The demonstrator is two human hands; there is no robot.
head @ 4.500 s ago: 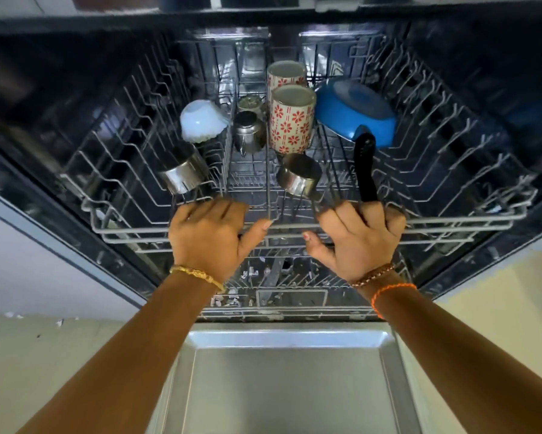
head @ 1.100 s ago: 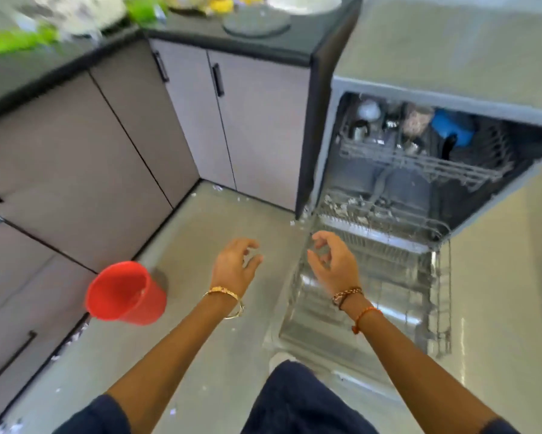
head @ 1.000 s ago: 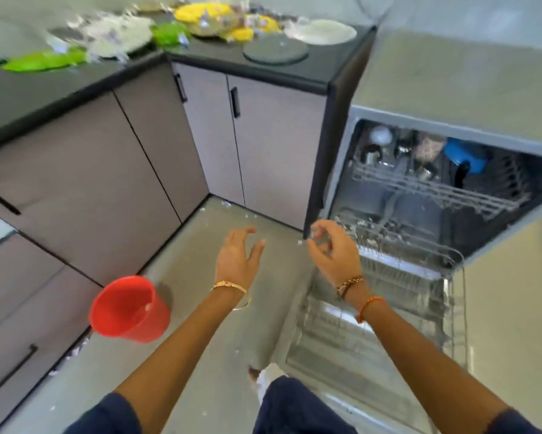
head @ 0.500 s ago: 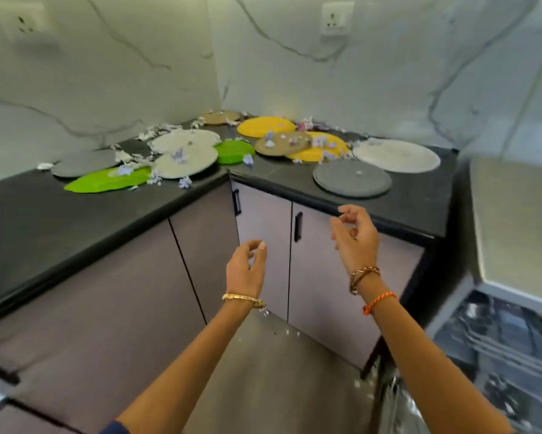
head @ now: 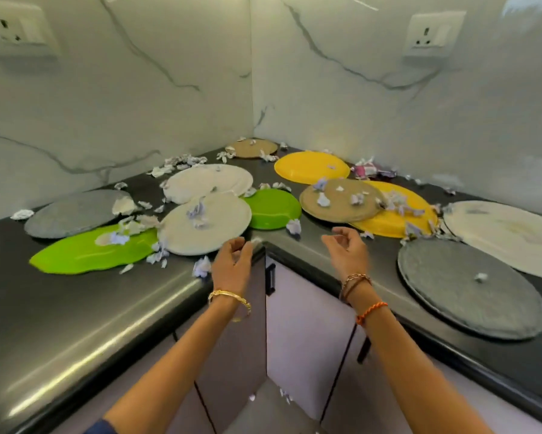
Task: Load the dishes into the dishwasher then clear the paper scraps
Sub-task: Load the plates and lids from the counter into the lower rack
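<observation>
Fingers (head: pixel 341 238) now nearer plates (head: pixel 205 223)

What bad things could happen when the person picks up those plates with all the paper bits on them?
1. Paper scraps lie on the cream plate; lifting it tilted would probably spill them onto the floor.
2. The tan plate overlaps the yellow plate, so pulling the lower one could drag the upper.
3. The grey plate sits near the counter edge and might get knocked off.
</observation>
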